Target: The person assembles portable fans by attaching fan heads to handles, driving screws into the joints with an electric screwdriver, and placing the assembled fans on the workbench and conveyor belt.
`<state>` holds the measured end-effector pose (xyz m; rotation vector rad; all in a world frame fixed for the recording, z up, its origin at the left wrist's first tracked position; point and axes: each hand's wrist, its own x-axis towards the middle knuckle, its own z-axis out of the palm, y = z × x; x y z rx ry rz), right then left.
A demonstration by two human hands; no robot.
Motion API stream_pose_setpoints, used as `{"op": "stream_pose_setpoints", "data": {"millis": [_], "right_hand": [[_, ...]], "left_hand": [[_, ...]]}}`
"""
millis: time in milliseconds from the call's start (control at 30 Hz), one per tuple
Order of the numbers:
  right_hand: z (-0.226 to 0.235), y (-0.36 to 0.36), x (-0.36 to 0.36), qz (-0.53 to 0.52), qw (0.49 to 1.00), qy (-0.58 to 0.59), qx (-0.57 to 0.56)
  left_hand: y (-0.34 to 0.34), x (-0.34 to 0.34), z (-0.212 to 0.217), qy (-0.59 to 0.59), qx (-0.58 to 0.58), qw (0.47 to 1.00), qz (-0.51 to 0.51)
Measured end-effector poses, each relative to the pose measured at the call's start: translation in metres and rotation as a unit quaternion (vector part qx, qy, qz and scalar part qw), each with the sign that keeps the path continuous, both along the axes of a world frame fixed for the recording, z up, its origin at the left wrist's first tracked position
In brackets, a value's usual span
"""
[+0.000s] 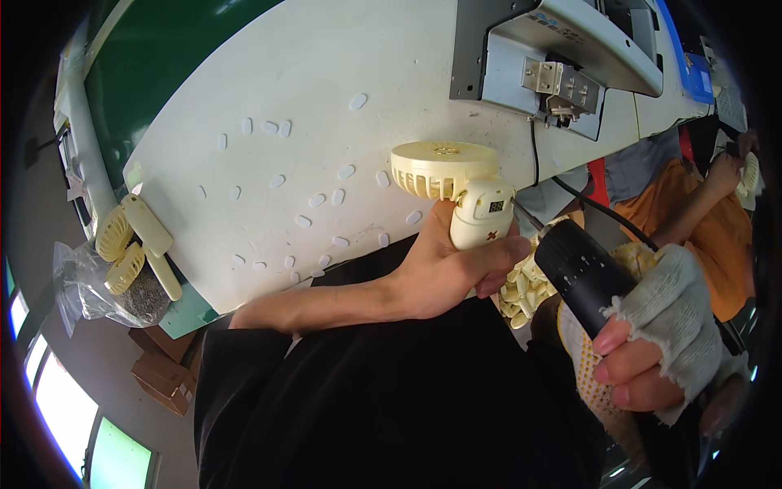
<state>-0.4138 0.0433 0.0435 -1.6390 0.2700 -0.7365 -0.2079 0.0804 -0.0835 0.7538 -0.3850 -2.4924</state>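
Note:
My bare left hand (pixel 440 273) is wrapped round the handle of a cream handheld fan (pixel 445 167), whose round slotted head sits above the white table. A small dark display shows on the fan's neck. In a white fingerless glove, my right hand (pixel 652 342) grips a black electric screwdriver (pixel 580 265). The thin bit points up and left toward the side of the fan; whether it touches is hard to see. Beneath the two hands lies a heap of cream plastic parts (pixel 521 295).
Many small white oval pieces (pixel 316 200) are scattered over the white table (pixel 269 73). At the back right stands a grey metal machine (pixel 562 65). More cream fan parts (pixel 134 236) rest by a plastic bag at left. A co-worker's arm (pixel 692 200) is at far right; a black cable (pixel 607 208) crosses there.

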Motion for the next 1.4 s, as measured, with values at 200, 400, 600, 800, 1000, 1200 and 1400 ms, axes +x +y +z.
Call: {"op": "stream_pose_setpoints", "data": {"millis": [200, 400, 600, 800, 1000, 1200, 1400], "right_hand": [[-0.004, -0.004, 0.003, 0.038, 0.999, -0.031, 0.009], [-0.009, -0.007, 0.004, 0.035, 0.999, -0.030, 0.003], [-0.015, -0.009, 0.006, 0.037, 0.999, -0.030, -0.011], [-0.014, -0.001, 0.007, 0.043, 0.998, -0.040, -0.036], [-0.004, -0.027, 0.015, 0.131, 0.991, 0.016, 0.024], [0.002, -0.022, 0.010, 0.140, 0.989, 0.031, -0.024], [0.007, 0.020, -0.005, 0.050, 0.998, 0.003, -0.036]], "left_hand": [[-0.002, 0.002, 0.000, 0.025, 0.019, 0.999, 0.019], [0.000, 0.004, -0.002, 0.035, 0.011, 0.999, 0.021], [0.000, 0.006, -0.001, 0.037, 0.014, 0.999, 0.023], [-0.001, 0.006, 0.000, 0.044, 0.030, 0.998, 0.018], [0.002, 0.007, -0.005, 0.031, 0.016, 0.999, 0.023], [-0.004, 0.008, 0.001, 0.046, 0.031, 0.998, 0.008], [0.001, 0.020, -0.009, -0.115, -0.312, 0.941, 0.066]]}}
